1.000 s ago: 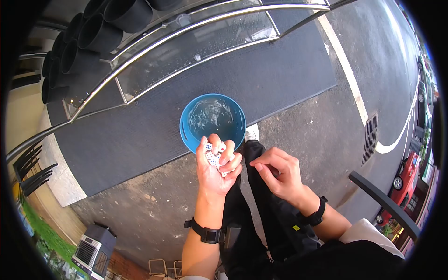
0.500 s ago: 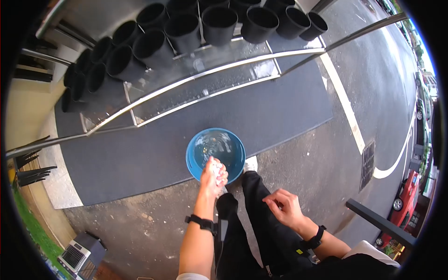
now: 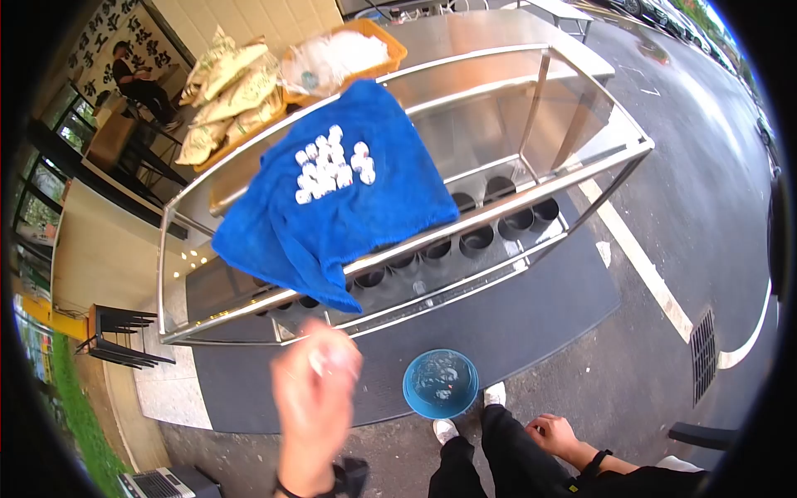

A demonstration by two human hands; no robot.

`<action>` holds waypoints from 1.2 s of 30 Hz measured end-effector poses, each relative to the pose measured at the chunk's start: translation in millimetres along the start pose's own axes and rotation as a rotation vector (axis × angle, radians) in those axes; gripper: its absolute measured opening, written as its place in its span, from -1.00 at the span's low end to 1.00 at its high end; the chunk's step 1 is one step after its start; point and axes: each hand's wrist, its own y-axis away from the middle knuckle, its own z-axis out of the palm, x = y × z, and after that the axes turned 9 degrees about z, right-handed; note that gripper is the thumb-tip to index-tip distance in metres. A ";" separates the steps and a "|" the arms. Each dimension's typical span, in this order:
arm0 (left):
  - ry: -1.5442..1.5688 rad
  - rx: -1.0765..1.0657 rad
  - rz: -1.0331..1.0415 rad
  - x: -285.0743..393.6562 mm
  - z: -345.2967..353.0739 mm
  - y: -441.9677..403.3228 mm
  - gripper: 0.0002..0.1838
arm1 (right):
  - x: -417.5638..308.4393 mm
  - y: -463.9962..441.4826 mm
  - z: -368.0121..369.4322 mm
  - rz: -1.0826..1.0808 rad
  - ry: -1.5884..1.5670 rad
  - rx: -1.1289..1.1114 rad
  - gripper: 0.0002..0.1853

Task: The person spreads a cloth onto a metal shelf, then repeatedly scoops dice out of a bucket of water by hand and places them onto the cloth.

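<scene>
Raised in front of the rack, my left hand (image 3: 317,382) is closed around white dice; motion smears it and only a little white shows between the fingers. Beyond it a blue towel (image 3: 390,158) drapes over the top of a metal-framed glass rack, with several white dice (image 3: 325,176) lying on it. A blue bucket (image 3: 441,383) of water stands on the ground to the right of my left hand. My right hand (image 3: 552,433) hangs low near my leg, fingers curled; whether anything is in them is hidden.
The metal frame (image 3: 581,166) spans the front, with black pots (image 3: 477,241) beneath. Behind the towel are stacked filled bags (image 3: 232,95) and an orange basket (image 3: 386,51) with plastic. A person (image 3: 141,79) sits at the far left. Black chairs (image 3: 124,332) stand left.
The view has tilted up, bringing the towel, its dice and the basket into sight. My left hand has moved away from above the bucket toward the rack. My right hand stays low.
</scene>
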 end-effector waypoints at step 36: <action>-0.972 -0.064 0.747 -5.5 40.5 -122.7 -0.90 | 109.1 -31.9 -32.7 0.155 0.166 -0.158 -0.80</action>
